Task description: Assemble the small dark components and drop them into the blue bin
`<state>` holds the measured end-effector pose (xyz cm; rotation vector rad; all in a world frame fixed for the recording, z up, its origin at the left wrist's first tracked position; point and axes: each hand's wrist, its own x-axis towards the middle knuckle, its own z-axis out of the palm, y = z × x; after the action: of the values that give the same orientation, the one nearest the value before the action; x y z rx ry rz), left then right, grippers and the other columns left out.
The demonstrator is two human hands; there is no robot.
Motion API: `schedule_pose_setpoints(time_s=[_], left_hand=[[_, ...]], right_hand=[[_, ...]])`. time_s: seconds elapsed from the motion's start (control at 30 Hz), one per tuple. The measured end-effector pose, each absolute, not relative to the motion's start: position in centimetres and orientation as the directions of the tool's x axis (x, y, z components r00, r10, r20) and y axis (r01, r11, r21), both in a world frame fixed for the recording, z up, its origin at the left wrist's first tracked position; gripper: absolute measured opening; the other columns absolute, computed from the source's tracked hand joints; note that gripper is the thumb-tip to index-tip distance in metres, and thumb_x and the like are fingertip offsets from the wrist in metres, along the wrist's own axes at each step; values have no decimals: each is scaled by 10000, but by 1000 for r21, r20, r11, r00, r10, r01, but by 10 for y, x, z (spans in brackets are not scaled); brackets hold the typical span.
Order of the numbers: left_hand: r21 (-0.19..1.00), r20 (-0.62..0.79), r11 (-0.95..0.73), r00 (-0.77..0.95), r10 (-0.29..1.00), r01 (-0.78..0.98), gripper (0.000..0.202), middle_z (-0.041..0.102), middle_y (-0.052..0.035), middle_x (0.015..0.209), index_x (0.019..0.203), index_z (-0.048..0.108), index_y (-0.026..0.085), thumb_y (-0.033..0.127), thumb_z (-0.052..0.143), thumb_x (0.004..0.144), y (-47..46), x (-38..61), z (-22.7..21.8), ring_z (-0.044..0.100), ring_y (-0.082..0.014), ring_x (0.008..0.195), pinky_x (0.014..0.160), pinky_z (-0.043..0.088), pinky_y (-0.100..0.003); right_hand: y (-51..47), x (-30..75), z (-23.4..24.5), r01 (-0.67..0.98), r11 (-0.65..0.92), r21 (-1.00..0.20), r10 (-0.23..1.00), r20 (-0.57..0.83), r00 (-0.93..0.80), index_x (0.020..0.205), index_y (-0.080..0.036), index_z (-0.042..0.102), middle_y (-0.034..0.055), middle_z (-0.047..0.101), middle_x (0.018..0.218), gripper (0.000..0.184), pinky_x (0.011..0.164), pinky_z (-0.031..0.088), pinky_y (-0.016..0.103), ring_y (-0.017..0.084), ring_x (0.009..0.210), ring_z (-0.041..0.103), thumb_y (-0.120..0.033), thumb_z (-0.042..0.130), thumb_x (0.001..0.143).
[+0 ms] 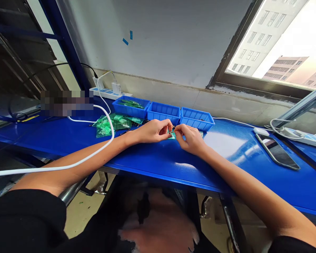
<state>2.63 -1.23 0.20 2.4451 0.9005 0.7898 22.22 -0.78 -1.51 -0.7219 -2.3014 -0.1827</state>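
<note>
A small green circuit board [172, 135] is between my hands, low over the blue table in front of the bins. My left hand [156, 131] comes in from the left with thumb and forefinger closed on the board's near left part. Over the board's right side, my right hand [191, 138] has thumb and forefinger pinched together. Whatever sits in that pinch is too small to make out. Just behind the fingertips are tiny dark parts. Some green also shows beyond my right hand, and the hand covers what lies between.
Behind my hands stand three blue bins; the left bin [131, 106] holds green boards. Bagged green boards [113, 123] lie left. A white cable [105, 147] crosses above my left forearm. A phone [277, 150] and power strip [305, 137] are on the right.
</note>
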Motion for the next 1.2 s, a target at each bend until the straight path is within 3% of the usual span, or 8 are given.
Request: schedule_pose_setpoints(time_s=[1.2], left_hand=[[558,373,-712,637,674,427,176,516,51,591,847,484,171,335,537,809,-13,28,2,479,-86,529,502,357,-195]], right_hand=[[-10,219,-14,513,858,-22,370,720,-588,763,-221,404,-12,595,638,96,486,345,212,96,484,492,-161,396,837]])
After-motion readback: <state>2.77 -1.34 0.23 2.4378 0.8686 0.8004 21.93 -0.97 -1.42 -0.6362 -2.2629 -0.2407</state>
